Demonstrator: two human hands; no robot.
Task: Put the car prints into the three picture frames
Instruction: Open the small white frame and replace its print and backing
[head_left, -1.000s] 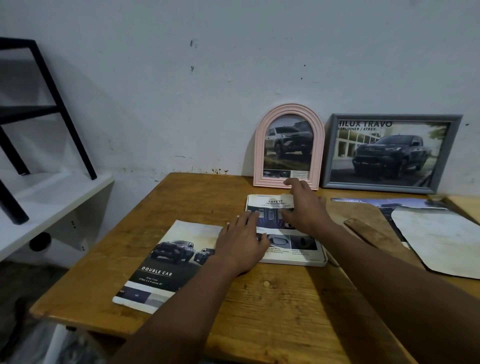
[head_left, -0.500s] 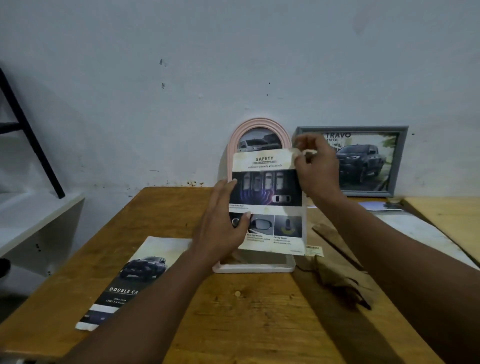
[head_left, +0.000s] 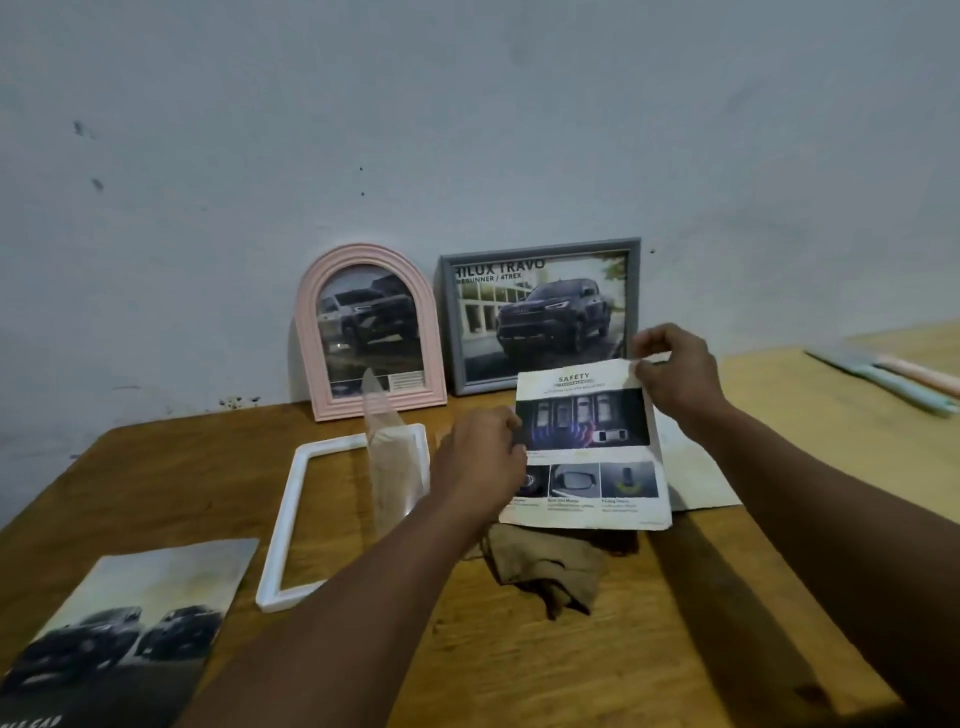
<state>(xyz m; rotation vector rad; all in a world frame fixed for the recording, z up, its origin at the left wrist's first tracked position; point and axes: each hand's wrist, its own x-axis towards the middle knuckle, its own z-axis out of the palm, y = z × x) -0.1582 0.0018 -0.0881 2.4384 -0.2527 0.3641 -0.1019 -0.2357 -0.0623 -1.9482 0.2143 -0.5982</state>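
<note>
I hold a "SAFETY" car print (head_left: 589, 441) above the wooden table. My left hand (head_left: 480, 460) grips its left edge and my right hand (head_left: 675, 371) pinches its top right corner. A white rectangular frame (head_left: 283, 525) lies flat on the table left of my left hand, with a clear sheet (head_left: 387, 457) standing tilted in it. A pink arched frame (head_left: 370, 332) and a grey frame (head_left: 543, 314), each with a car print inside, lean on the wall. A "Double Cab" car print (head_left: 122, 631) lies at the front left.
A brown backing board (head_left: 545, 566) lies under the held print. Pale sheets (head_left: 706, 467) lie on the table to the right. A second table (head_left: 883, 374) at the far right carries pastel strips. The wooden table (head_left: 171, 483) meets the wall at the back.
The "SAFETY" print has moved to the right, off the white frame, which now lies uncovered. The clear sheet now stands up in the frame. The view has shifted right.
</note>
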